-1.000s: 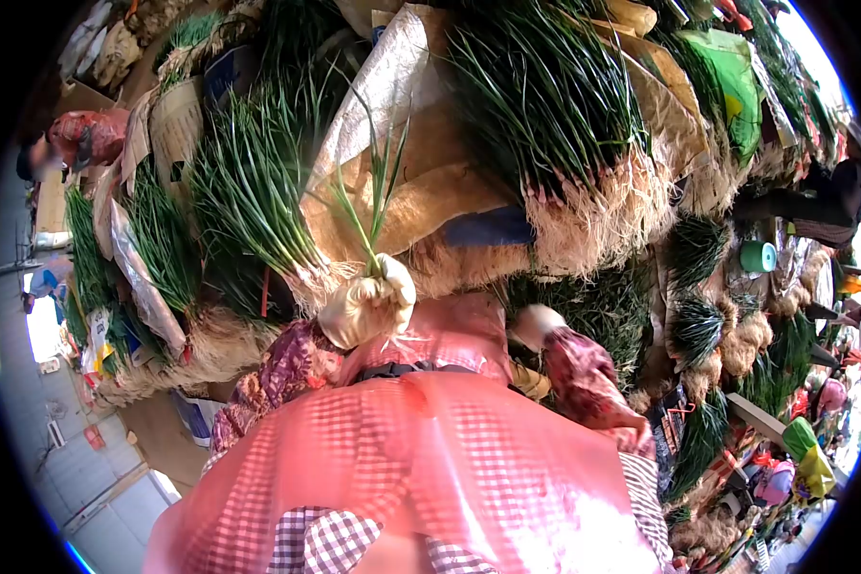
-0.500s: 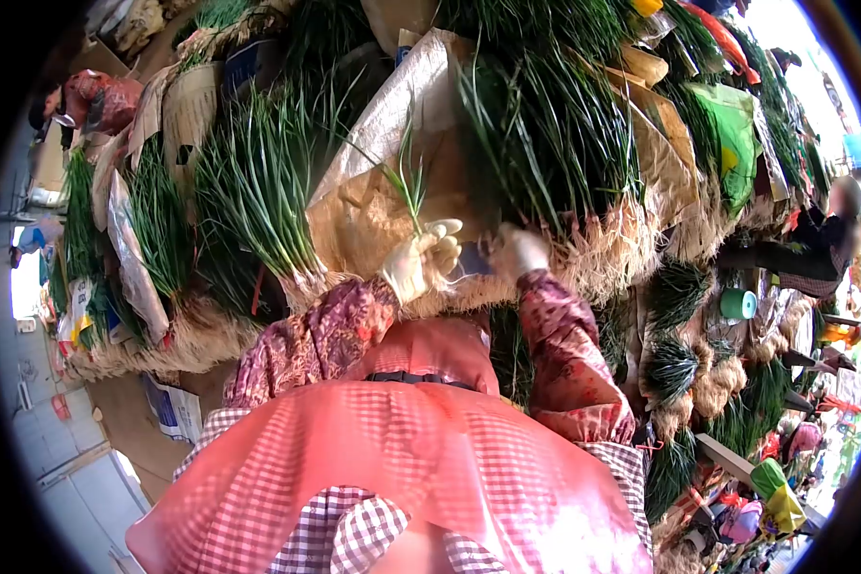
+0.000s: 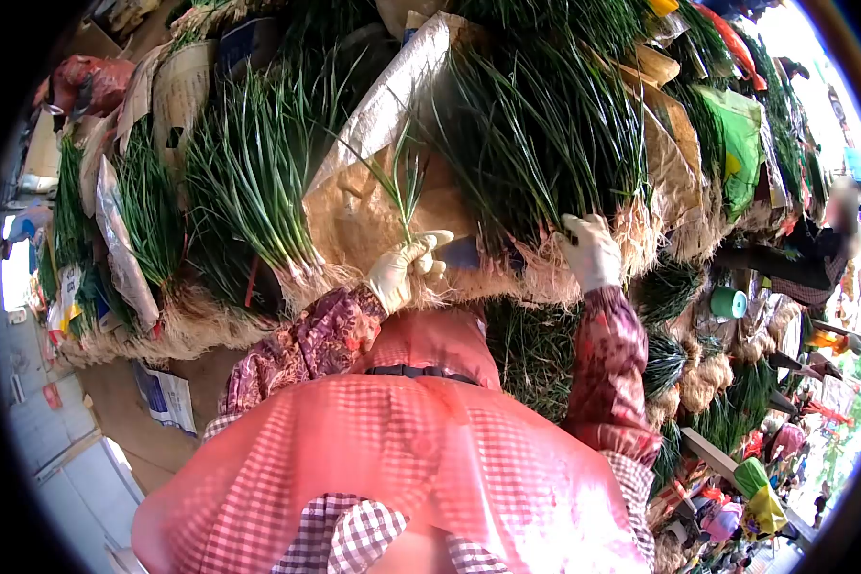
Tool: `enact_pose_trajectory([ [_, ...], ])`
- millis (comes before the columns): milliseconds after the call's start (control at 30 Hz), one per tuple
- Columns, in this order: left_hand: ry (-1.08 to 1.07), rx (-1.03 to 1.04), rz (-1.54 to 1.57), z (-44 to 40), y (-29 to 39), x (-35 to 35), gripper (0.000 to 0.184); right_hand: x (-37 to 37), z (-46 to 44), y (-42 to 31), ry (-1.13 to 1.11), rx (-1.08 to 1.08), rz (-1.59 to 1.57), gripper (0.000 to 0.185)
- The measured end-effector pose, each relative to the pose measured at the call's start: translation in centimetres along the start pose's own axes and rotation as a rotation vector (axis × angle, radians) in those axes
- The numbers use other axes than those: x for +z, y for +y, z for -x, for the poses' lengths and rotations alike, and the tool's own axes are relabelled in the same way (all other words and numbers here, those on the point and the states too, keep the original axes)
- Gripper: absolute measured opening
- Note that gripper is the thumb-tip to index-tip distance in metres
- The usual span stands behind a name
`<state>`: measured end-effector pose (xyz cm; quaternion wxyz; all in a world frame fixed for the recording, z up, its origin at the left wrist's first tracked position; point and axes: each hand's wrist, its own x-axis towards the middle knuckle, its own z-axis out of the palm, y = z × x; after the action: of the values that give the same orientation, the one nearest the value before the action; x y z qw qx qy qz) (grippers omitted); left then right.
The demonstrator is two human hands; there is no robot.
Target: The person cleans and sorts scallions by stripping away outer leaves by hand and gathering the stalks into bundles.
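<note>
My left hand (image 3: pixel 407 270), in a pale glove, is closed round the base of a small bunch of green onion seedlings (image 3: pixel 408 189), whose leaves point up and away from me. To the right, my gloved right hand (image 3: pixel 591 253) reaches to the root end of a large heap of onion seedlings (image 3: pixel 545 143). Its fingers pinch at the stems there; whether any plant is caught between them is hard to see. Brown wrapping paper (image 3: pixel 354 212) lies behind my left hand. Left of it rests a looser bundle of seedlings (image 3: pixel 258 182) with pale roots.
More seedling bundles (image 3: pixel 148 230) line the bench on the left. A green plastic bag (image 3: pixel 732 143) lies at the right. Beyond it a person (image 3: pixel 813 253) sits near a teal container (image 3: pixel 728 303). Loose greens (image 3: pixel 536 349) lie below the bench edge.
My right hand has moved right, from near my left hand to the base of the big heap. My left hand still holds its small bunch, slightly lower in view.
</note>
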<state>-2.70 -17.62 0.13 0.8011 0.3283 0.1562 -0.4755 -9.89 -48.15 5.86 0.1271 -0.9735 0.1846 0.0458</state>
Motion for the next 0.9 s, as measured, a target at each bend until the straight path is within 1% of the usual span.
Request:
enact_pose_trajectory([
  [33, -0.013, -0.022, -0.013, 0.0, -0.1, 0.0, 0.031, 0.5, -0.9, 0.3, -0.153, 0.008, 0.101, 0.029],
  [100, -0.043, -0.052, -0.035, -0.5, 0.0, 0.2, 0.030, 1.1, -0.9, 1.0, 0.007, -0.117, -0.143, 0.026],
  [133, -0.047, -0.130, 0.002, 0.7, 0.6, 1.7, 0.028, 0.9, -0.6, 0.7, -0.069, -0.027, -0.483, 0.023],
  [200, -0.113, -0.088, -0.076, 0.8, 0.0, 1.9, 0.024, 0.2, 1.3, -1.5, -0.229, 0.171, -1.166, 0.017],
  [233, -0.146, -0.062, -0.120, 0.7, -0.3, 2.2, 0.022, -1.9, 2.3, -4.5, -0.325, 0.264, -1.126, 0.015],
  [267, -0.189, 0.078, -0.219, 0.8, -1.2, 3.1, 0.022, -0.4, 3.0, -5.7, -0.357, 0.240, -1.155, 0.014],
  [300, -0.114, 0.035, -0.453, 1.0, -1.4, 3.5, 0.023, 1.1, 3.4, -6.9, -0.390, 0.213, -1.181, 0.014],
  [367, -0.141, 0.226, -0.556, -1.4, -5.8, -0.9, 0.021, 2.1, 3.9, -10.2, -0.460, 0.312, -1.305, 0.016],
  [400, -0.123, 0.109, -0.401, -1.6, -6.1, -1.6, 0.020, 3.4, 3.8, -10.9, -0.421, 0.325, -1.285, 0.017],
  [433, -0.088, -0.002, -0.243, -1.6, -6.2, -2.1, 0.020, 4.1, 3.6, -11.3, -0.452, 0.386, -1.242, 0.018],
  [500, -0.148, 0.082, -0.773, -1.0, -5.9, -3.7, 0.020, 5.1, 3.8, -12.0, -0.333, 0.152, -1.052, 0.021],
  [533, -0.117, 0.059, -0.766, -0.3, -5.4, -2.8, 0.019, 6.8, 3.5, -11.4, -0.367, 0.167, -0.937, 0.023],
  [567, -0.085, 0.036, -0.758, 1.0, -4.0, -0.6, 0.019, 5.9, 3.5, -12.0, -0.391, 0.228, -1.077, 0.023],
  [633, 0.102, -0.122, -0.190, 3.8, -1.8, 4.7, 0.016, 4.2, 3.5, -13.0, -0.440, 0.346, -1.353, 0.023],
  [667, 0.144, -0.179, -0.219, 4.0, -1.3, 4.7, 0.014, 6.6, 3.2, -11.9, -0.424, 0.276, -1.323, 0.020],
  [767, 0.043, -0.329, -0.047, 4.0, -0.8, 2.2, 0.017, 5.2, 2.8, -10.7, -0.464, -0.080, -0.725, 0.023],
  [800, 0.005, -0.384, -0.034, 4.6, -0.1, 1.8, 0.019, 4.2, 3.4, -10.0, -0.485, 0.032, -0.948, 0.029],
  [833, -0.204, -0.361, 0.045, 5.5, 0.6, 0.9, 0.021, 2.9, 3.7, -8.3, -0.517, 0.239, -1.172, 0.033],
  [900, -0.348, -0.324, 0.145, 6.5, 1.7, -1.3, 0.022, 0.2, 4.7, -4.7, -0.667, 0.286, -0.824, 0.037],
])
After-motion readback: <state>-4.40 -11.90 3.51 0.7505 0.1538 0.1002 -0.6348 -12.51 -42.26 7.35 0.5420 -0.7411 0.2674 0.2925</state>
